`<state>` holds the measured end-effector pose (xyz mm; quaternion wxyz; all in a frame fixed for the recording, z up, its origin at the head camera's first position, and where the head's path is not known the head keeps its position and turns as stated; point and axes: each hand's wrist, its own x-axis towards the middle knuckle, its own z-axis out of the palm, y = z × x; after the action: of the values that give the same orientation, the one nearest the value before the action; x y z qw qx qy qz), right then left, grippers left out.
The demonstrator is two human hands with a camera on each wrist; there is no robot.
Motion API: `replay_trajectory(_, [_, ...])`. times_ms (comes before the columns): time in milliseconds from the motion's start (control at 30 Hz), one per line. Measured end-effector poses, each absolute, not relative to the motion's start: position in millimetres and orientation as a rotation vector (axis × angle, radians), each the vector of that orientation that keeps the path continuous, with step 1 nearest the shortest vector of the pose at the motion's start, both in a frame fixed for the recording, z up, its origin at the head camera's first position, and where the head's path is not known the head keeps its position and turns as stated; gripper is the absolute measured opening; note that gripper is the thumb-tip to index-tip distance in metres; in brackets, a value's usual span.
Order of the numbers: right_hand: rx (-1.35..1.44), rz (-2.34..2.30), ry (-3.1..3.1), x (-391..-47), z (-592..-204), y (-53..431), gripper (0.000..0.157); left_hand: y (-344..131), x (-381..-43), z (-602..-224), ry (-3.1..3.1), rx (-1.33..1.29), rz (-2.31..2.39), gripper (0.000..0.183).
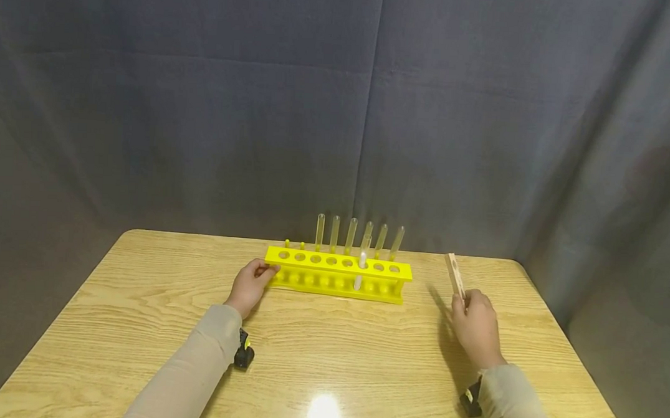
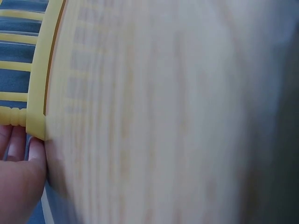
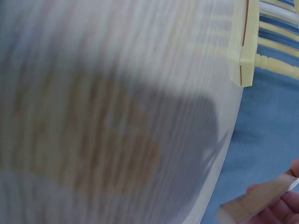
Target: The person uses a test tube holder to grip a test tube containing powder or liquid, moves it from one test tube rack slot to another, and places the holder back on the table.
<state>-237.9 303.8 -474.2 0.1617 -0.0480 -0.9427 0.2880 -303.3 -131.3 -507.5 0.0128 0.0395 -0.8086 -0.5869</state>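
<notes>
A yellow test tube rack (image 1: 338,263) stands on the table, a row of round holes along its top. My left hand (image 1: 250,286) grips its left end between thumb and fingers; in the left wrist view, fingertips (image 2: 36,148) lie close against the rack's end (image 2: 39,93). One clear test tube with white contents (image 1: 363,259) stands in a hole right of the middle. Several empty tubes (image 1: 334,234) sit upside down on pegs at the back. Right of the rack, my right hand (image 1: 478,324) holds a wooden test tube holder (image 1: 454,275) by its lower end, tilted upward.
The wood-grain table (image 1: 317,351) has rounded far corners. Behind it hangs a grey curtain (image 1: 248,136), with more grey cloth at the right side. Two bare yellow pegs (image 1: 287,244) rise at the rack's back left.
</notes>
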Motion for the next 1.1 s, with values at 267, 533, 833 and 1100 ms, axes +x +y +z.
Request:
replay_trajectory(267, [-0.065, 0.811, -2.641, -237.2, -473.7, 294.7, 0.036, -130.9, -303.3, -508.0, -2.518, 0.132, -1.828, 0.024])
replay_trajectory(533, [0.009, 0.796, -2.602, -237.0, -469.3, 281.0, 0.035, -131.6, -305.0, -508.7, -2.52, 0.134, -1.814, 0.024])
replay_trajectory(833, [0.056, 0.82, -2.588, -237.2, -466.5, 268.8, 0.035, -132.0, -303.8, -510.3, -2.507, 0.13, -1.834, 0.021])
replay_trajectory(1100, [0.083, 0.831, -2.556, -236.6, -462.3, 257.2, 0.032, -131.7, -302.4, -508.9, -2.515, 0.126, -1.82, 0.022])
